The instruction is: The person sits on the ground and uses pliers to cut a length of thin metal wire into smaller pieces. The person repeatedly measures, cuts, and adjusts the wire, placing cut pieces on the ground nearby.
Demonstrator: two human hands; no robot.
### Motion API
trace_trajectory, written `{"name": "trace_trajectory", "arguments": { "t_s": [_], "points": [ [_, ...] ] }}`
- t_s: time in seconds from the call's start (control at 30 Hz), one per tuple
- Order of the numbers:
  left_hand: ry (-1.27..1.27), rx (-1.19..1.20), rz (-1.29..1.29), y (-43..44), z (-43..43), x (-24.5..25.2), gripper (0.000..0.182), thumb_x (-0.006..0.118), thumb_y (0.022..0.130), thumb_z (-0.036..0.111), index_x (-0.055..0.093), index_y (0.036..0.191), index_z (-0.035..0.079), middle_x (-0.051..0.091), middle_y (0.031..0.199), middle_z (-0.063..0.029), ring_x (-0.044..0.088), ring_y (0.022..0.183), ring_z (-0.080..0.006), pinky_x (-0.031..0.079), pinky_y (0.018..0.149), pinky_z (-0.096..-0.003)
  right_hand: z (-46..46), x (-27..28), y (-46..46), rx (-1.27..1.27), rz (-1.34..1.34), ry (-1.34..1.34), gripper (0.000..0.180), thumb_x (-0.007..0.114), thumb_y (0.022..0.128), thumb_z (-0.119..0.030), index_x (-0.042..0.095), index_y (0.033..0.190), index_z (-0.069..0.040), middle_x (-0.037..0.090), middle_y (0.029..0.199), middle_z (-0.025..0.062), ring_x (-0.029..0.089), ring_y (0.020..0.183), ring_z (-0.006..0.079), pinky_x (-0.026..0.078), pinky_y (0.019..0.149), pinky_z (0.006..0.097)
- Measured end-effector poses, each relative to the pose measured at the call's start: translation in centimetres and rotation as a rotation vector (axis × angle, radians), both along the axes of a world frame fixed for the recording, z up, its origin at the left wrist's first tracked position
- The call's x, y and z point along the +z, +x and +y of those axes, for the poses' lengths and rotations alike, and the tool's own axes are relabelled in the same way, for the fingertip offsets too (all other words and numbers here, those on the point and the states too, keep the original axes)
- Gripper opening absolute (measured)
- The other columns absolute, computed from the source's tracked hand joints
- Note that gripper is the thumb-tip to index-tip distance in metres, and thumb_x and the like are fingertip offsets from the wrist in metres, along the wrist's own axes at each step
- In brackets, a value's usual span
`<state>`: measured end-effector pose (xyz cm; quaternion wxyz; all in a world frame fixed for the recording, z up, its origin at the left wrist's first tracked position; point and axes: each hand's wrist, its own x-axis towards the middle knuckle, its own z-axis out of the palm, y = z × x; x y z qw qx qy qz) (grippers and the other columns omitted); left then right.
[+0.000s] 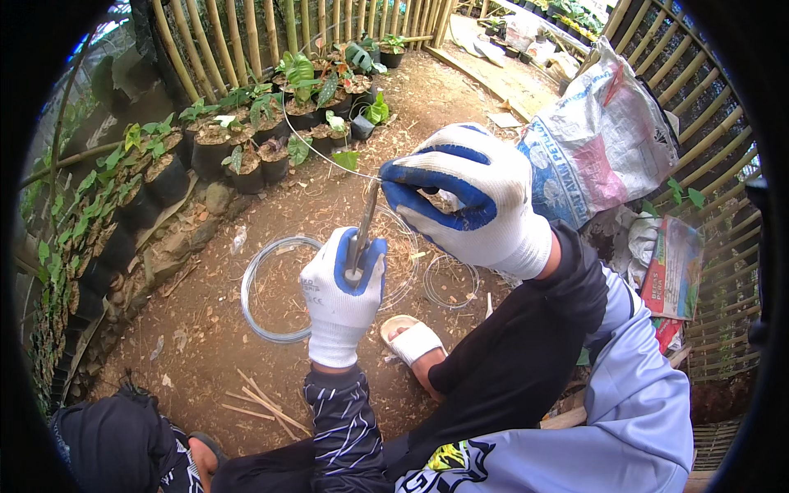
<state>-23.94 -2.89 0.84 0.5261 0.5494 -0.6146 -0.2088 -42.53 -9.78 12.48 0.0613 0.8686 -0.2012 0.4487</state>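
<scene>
My left hand, in a white knit glove with a blue coating, is closed around a metal rod-like tool that points up and away. At the tool's tip, my gloved right hand pinches a thin metal wire between thumb and fingertips. The wire curves up to the left, over the potted plants. On the ground beyond my left hand lies a thick coil of galvanized wire. A smaller wire coil rests below my right hand, and another loose coil is partly hidden behind my hands.
Potted plants line the left and far side beside a bamboo fence. A large printed woven sack leans at the right. Thin bamboo sticks lie on the soil near my left forearm. My sandalled foot is below the coils.
</scene>
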Motion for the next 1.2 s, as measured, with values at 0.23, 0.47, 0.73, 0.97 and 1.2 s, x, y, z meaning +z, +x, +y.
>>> {"name": "trace_trajectory", "arguments": {
  "t_s": [0.23,0.47,0.73,0.97,1.2],
  "points": [
    [-0.021,0.018,-0.025,0.0,-0.1,-0.3,0.022,0.082,0.095,0.017,0.068,0.101,0.002,0.069,0.079,-0.0154,0.07,0.067,-0.0318,0.053,0.065,-0.0388,-0.5,-0.1,0.0,-0.002,0.019,-0.133,0.028,0.091,0.075,-0.017,0.079,0.1,-0.013,0.076,0.093,0.0057,0.074,0.083,0.0294,0.057,0.08,0.0405],
    [-0.008,0.009,0.01,0.0,-0.2,-0.9,0.016,0.078,0.097,0.012,0.068,0.101,0.001,0.068,0.079,-0.0166,0.07,0.067,-0.0311,0.053,0.064,-0.0374,-0.3,0.5,-0.1,0.027,0.037,-0.151,0.029,0.093,0.073,-0.004,0.082,0.1,-0.006,0.077,0.088,0.0101,0.074,0.076,0.0286,0.057,0.069,0.0373],
    [0.098,-0.095,0.143,-0.2,0.2,-0.4,0.008,0.067,0.097,0.0,0.065,0.104,-0.002,0.074,0.086,-0.0162,0.075,0.075,-0.0233,0.056,0.068,-0.0353,-0.2,0.8,-0.2,0.021,0.018,-0.056,0.026,0.092,0.076,-0.005,0.082,0.1,-0.005,0.077,0.09,0.0108,0.074,0.08,0.0276,0.058,0.072,0.036],
    [0.045,-0.109,0.192,-0.9,0.1,-0.2,0.007,0.058,0.104,0.002,0.064,0.106,-0.002,0.062,0.078,0.0014,0.052,0.064,-0.0027,0.039,0.056,-0.0227,-0.4,1.1,-0.7,0.019,-0.022,0.128,0.025,0.091,0.081,-0.012,0.08,0.103,-0.012,0.076,0.093,0.0088,0.075,0.081,0.0292,0.058,0.074,0.0358],
    [0.14,-0.109,0.219,-1.0,-0.6,3.0,0.007,0.064,0.101,0.001,0.063,0.107,-0.002,0.074,0.085,-0.0154,0.075,0.077,-0.0199,0.055,0.068,-0.0338,-0.8,1.6,-0.9,0.021,-0.16,0.1,0.03,0.084,0.088,-0.002,0.08,0.117,-0.005,0.078,0.093,0.0102,0.074,0.076,0.0199,0.058,0.071,0.0316]
  ]
}}
